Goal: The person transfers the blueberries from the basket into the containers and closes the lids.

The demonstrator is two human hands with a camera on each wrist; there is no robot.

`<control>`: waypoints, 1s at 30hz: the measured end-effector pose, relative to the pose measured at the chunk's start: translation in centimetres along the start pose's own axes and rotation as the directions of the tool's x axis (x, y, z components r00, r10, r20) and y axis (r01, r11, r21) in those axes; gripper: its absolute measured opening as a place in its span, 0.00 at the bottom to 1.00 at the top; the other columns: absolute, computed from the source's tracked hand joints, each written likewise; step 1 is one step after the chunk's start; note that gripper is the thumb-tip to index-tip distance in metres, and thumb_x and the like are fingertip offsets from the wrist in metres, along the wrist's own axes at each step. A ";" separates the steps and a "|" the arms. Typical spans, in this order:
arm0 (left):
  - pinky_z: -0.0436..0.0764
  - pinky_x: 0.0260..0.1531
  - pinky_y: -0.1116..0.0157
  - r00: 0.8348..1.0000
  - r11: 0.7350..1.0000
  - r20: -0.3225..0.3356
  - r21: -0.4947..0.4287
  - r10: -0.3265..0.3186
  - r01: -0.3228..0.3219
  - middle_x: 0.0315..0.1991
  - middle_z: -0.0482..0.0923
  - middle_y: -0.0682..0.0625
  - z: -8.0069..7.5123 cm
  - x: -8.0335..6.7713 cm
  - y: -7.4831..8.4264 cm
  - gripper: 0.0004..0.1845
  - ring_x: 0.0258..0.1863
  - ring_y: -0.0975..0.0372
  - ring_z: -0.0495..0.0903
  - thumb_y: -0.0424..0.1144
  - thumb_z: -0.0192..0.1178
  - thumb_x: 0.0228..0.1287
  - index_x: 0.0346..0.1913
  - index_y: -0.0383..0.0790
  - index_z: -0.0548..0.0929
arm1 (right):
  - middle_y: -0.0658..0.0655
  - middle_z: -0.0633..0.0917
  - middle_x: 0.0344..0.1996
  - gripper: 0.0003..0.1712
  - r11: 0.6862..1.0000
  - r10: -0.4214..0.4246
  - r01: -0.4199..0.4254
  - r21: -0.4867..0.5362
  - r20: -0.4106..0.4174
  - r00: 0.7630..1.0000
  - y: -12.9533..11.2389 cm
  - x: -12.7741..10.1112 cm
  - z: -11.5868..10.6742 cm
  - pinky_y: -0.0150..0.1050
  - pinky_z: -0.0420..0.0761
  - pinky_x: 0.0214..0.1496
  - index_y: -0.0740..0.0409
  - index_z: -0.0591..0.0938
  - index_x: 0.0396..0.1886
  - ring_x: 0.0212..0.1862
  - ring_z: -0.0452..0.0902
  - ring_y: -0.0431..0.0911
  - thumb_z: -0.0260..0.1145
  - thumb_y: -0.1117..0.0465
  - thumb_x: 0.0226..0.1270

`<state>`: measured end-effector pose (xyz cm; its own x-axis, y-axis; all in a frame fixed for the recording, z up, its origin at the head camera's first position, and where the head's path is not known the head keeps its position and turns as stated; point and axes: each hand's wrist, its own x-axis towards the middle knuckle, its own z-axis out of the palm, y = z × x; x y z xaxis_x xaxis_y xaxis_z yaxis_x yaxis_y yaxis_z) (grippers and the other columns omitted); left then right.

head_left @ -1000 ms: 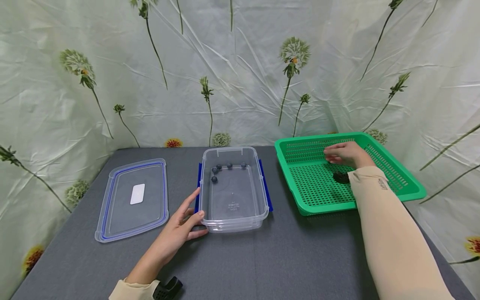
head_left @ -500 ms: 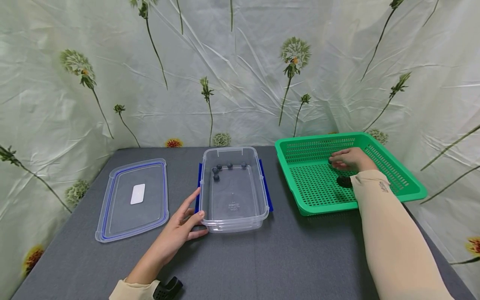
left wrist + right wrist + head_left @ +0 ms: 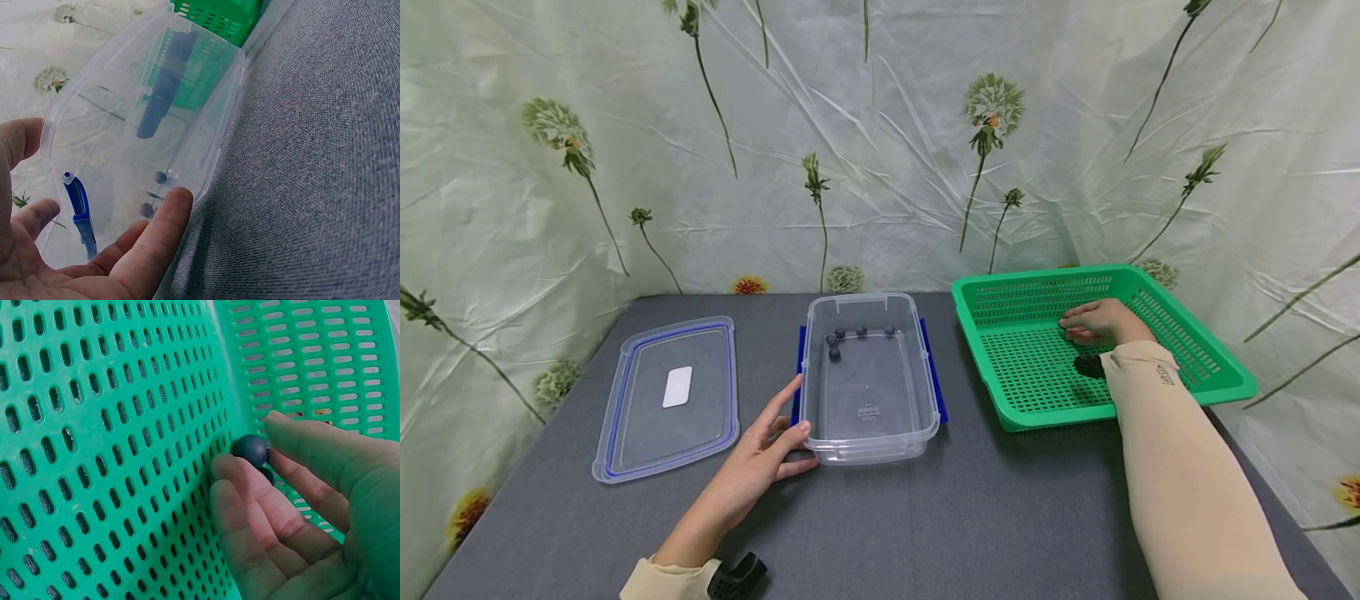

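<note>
Blueberry point(image 3: 251, 450): small, round, soft; lies in the green basket point(image 3: 1022, 367).
Right hand point(image 3: 300, 506): my fingertips pinch it lightly at its sides.
Left hand point(image 3: 760, 454): fingers relaxed, steadying the clear box point(image 3: 868, 392).
Handling: I judge it light, easily bruised.

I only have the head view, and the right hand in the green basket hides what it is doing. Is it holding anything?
Observer: Yes. On the right wrist view the right hand pinches a dark blue ball between thumb and fingertips, against the floor of the green basket.
Operator: Is that the only ball there?
Observer: No, a second dark ball peeks out just behind the first, mostly hidden by the fingers.
Operator: And the left hand at the clear box, is it gripping?
Observer: The left wrist view shows the left hand with its thumb laid straight against the clear box wall, not curled round it.
</note>
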<state>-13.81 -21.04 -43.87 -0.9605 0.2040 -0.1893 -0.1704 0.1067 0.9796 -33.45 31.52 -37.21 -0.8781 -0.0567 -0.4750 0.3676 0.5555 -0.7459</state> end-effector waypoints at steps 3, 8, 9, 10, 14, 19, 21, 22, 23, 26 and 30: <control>0.88 0.61 0.47 1.000 1.000 0.003 -0.007 0.003 -0.003 0.76 0.59 0.28 0.0 0.0 0.0 0.38 0.63 0.46 0.81 0.46 0.56 0.85 0.86 0.71 0.51 | 0.42 0.84 0.29 0.33 1.000 0.003 -0.003 -0.006 0.002 1.000 0.0 0.0 0.0 0.28 0.89 0.46 0.79 0.60 0.80 0.35 0.84 0.32 0.55 0.62 0.87; 0.88 0.61 0.48 1.000 1.000 0.005 -0.014 0.005 -0.005 0.77 0.59 0.28 0.1 0.0 -0.1 0.38 0.63 0.46 0.81 0.45 0.56 0.85 0.86 0.71 0.51 | 0.44 0.85 0.32 0.31 0.999 -0.014 0.014 -0.031 0.012 1.000 0.1 0.0 0.0 0.29 0.89 0.45 0.79 0.64 0.77 0.36 0.83 0.33 0.57 0.63 0.86; 0.88 0.62 0.47 1.000 1.000 0.006 -0.012 0.007 -0.007 0.77 0.58 0.28 0.0 0.0 -0.1 0.38 0.63 0.45 0.81 0.45 0.56 0.85 0.87 0.70 0.51 | 0.45 0.85 0.32 0.31 0.999 -0.016 0.017 -0.038 0.012 1.000 0.2 0.1 0.0 0.29 0.89 0.45 0.79 0.64 0.77 0.36 0.83 0.34 0.57 0.63 0.86; 0.88 0.62 0.47 1.000 1.000 0.005 -0.009 0.008 -0.008 0.77 0.58 0.28 0.1 0.0 -0.1 0.38 0.63 0.45 0.81 0.46 0.56 0.85 0.87 0.70 0.51 | 0.45 0.85 0.33 0.31 0.999 -0.020 0.020 -0.046 0.013 1.000 0.2 0.1 0.0 0.30 0.90 0.45 0.79 0.65 0.76 0.36 0.83 0.34 0.58 0.63 0.86; 0.88 0.61 0.47 1.000 1.000 -0.002 -0.006 0.001 -0.001 0.77 0.58 0.29 0.1 0.1 -0.2 0.38 0.63 0.45 0.81 0.46 0.57 0.85 0.86 0.72 0.52 | 0.46 0.86 0.34 0.31 0.998 -0.021 0.022 -0.062 0.014 1.000 0.3 0.3 0.0 0.31 0.90 0.46 0.79 0.65 0.76 0.36 0.83 0.35 0.59 0.64 0.85; 0.88 0.61 0.47 1.000 1.000 -0.003 -0.005 0.005 -0.005 0.78 0.57 0.28 0.1 0.0 -0.2 0.38 0.64 0.45 0.81 0.45 0.56 0.85 0.86 0.71 0.52 | 0.47 0.86 0.35 0.25 0.997 -0.025 0.026 -0.078 0.010 1.000 0.2 0.3 0.1 0.33 0.90 0.47 0.77 0.72 0.70 0.37 0.84 0.36 0.62 0.66 0.82; 0.88 0.61 0.47 1.000 1.000 -0.001 -0.007 0.008 -0.008 0.78 0.56 0.28 0.1 0.0 -0.2 0.38 0.64 0.45 0.81 0.46 0.56 0.85 0.86 0.71 0.51 | 0.47 0.87 0.35 0.23 0.995 -0.026 0.026 -0.093 0.007 1.000 0.2 0.3 0.1 0.34 0.90 0.47 0.77 0.73 0.68 0.37 0.84 0.37 0.63 0.66 0.82; 0.88 0.61 0.48 1.000 1.000 -0.002 -0.008 0.006 -0.006 0.78 0.57 0.28 0.1 0.0 -0.2 0.38 0.64 0.45 0.81 0.46 0.56 0.85 0.86 0.71 0.51 | 0.47 0.87 0.36 0.24 0.994 -0.028 0.029 -0.105 0.007 1.000 0.1 0.3 0.2 0.34 0.90 0.48 0.77 0.73 0.69 0.37 0.84 0.37 0.63 0.66 0.82; 0.89 0.61 0.48 1.000 1.000 -0.003 -0.009 0.003 -0.004 0.78 0.57 0.28 0.1 0.0 -0.2 0.38 0.64 0.45 0.81 0.45 0.57 0.85 0.86 0.71 0.52 | 0.48 0.87 0.36 0.24 0.993 -0.028 0.029 -0.113 0.008 1.000 0.1 0.3 0.2 0.35 0.90 0.48 0.77 0.73 0.69 0.37 0.84 0.37 0.63 0.66 0.82; 0.89 0.61 0.49 1.000 1.000 -0.007 -0.011 -0.005 0.005 0.77 0.58 0.29 0.2 0.1 -0.3 0.38 0.64 0.45 0.81 0.45 0.57 0.85 0.86 0.73 0.52 | 0.49 0.87 0.37 0.25 0.990 -0.031 0.033 -0.134 0.011 0.999 0.2 0.4 0.2 0.35 0.90 0.48 0.77 0.72 0.71 0.37 0.83 0.37 0.62 0.66 0.82; 0.89 0.61 0.49 1.000 1.000 -0.014 0.000 -0.010 0.010 0.79 0.57 0.29 0.2 0.2 -0.3 0.37 0.64 0.43 0.81 0.45 0.57 0.84 0.85 0.74 0.53 | 0.49 0.88 0.36 0.22 0.990 -0.034 0.036 -0.139 0.016 0.999 0.3 0.6 0.4 0.35 0.90 0.47 0.77 0.75 0.66 0.37 0.84 0.38 0.64 0.67 0.81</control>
<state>-13.87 -20.82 -44.20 -0.9617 0.1893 -0.1980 -0.1798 0.1088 0.9777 -33.74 31.37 -37.90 -0.8851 -0.0889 -0.4569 0.2896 0.6632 -0.6901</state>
